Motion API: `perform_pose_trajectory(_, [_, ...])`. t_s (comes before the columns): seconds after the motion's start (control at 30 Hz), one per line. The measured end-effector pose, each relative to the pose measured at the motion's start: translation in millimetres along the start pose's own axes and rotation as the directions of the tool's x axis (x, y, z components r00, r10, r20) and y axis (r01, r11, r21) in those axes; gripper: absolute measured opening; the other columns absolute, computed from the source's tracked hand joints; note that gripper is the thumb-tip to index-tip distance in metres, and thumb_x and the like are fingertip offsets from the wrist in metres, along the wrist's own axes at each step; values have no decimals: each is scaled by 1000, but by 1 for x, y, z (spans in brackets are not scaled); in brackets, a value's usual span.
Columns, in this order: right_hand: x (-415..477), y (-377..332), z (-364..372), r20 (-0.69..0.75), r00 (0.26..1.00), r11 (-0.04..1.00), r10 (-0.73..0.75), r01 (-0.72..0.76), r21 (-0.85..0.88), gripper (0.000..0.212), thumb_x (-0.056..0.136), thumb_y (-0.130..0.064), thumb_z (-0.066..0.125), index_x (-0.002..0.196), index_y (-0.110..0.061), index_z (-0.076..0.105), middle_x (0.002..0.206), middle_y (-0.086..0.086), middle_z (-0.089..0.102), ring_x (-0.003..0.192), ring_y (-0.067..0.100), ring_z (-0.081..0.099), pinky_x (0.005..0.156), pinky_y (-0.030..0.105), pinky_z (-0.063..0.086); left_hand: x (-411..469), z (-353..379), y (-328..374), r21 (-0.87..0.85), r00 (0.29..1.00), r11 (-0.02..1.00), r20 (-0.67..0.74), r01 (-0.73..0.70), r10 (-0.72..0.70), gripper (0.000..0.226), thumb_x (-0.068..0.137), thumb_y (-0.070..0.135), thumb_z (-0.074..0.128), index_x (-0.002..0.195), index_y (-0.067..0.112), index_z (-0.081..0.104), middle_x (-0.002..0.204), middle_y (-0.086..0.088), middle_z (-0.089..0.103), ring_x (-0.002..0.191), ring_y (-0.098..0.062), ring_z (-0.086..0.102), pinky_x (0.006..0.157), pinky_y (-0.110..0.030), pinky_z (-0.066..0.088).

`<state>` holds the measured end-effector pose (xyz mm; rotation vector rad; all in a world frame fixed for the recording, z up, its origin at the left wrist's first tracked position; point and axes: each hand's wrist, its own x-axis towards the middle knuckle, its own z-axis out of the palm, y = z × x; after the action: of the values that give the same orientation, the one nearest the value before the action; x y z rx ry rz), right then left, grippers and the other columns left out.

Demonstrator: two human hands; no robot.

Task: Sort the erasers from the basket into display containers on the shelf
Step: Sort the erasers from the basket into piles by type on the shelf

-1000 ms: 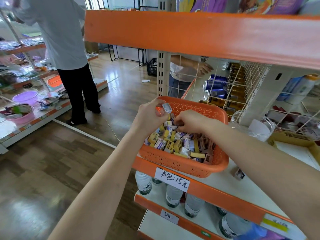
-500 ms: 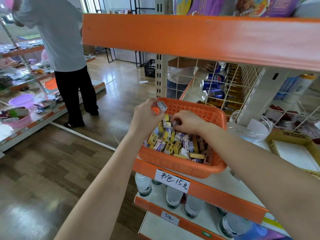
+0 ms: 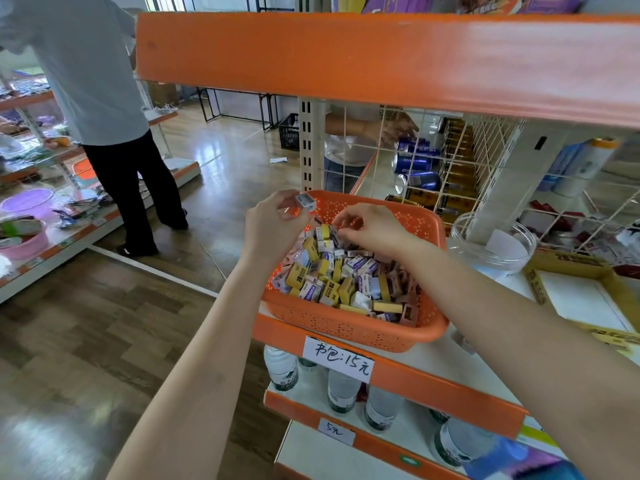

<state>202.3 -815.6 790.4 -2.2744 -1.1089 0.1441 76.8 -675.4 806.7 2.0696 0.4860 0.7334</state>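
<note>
Orange basket: perforated plastic, standing at the front edge of the white shelf, heaped with erasers in yellow, purple-and-white and pink sleeves.
Left grip: clamped on one small grey eraser, pinched between thumb and fingertips above the basket's far left corner.
Right grip: fingers curled down into the far side of the heap; whether they pinch a piece, I cannot tell.
Handling: each eraser looks light, small and firm, a little rubbery. The paper sleeves are likely smooth and may slide off the block. Nothing here seems fragile; a drop should do no harm.
Where to hold: across the two broad flat faces, thumb against forefinger, on sleeve and block together rather than on the sleeve's end.
Heap: loose and jumbled, so pulling one piece will probably shift its neighbours; a straight lift suits best.
Containers: a clear jar just right of the basket and a cardboard tray beyond it, both on the same shelf and likely the targets.
</note>
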Motion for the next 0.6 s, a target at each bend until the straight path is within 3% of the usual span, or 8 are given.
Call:
perform_pose_trajectory(0.17, [-4,-14,7,59,979,980,-193,195,-38,21,86,-20,66,106,-19,68,100,-9,60,88,4,53,80,19,41,5,-1,-4,-30,999,998,6,47,-47,37,84,22,65,121,20,62,107,7,67,81,-19,67,81,-31,55])
perform_pose_trajectory(0.27, [-8,-24,20,173,909,918,-378,393,-58,34,84,-16,67,118,-15,64,123,0,61,110,11,55,98,18,35,5,-2,-5,-66,997,995,2,74,-74,36,83,20,66,119,19,63,103,7,68,82,-18,67,83,-39,56])
perform_pose_trajectory(0.33, [-7,-29,32,288,860,884,-421,460,-82,42,84,-8,64,125,-13,59,134,3,54,122,15,49,106,25,34,4,-2,-4,-69,998,995,-2,69,-69,34,83,20,67,117,18,64,100,8,67,80,-14,66,82,-37,57])
perform_pose_trajectory(0.47, [1,-24,41,342,850,890,-401,449,-73,40,82,-3,61,121,-14,62,134,5,50,120,23,49,98,41,41,3,-3,-1,-72,998,995,-3,64,-65,33,84,21,68,117,17,64,100,7,68,71,-11,62,80,-30,57])
perform_pose_trajectory(0.6, [3,-21,38,342,853,898,-395,436,-51,34,82,-6,65,114,-18,66,136,1,51,124,19,47,102,35,40,4,-4,-1,-79,997,994,16,72,-71,33,84,22,68,117,18,64,95,12,65,85,-7,65,80,-33,58])
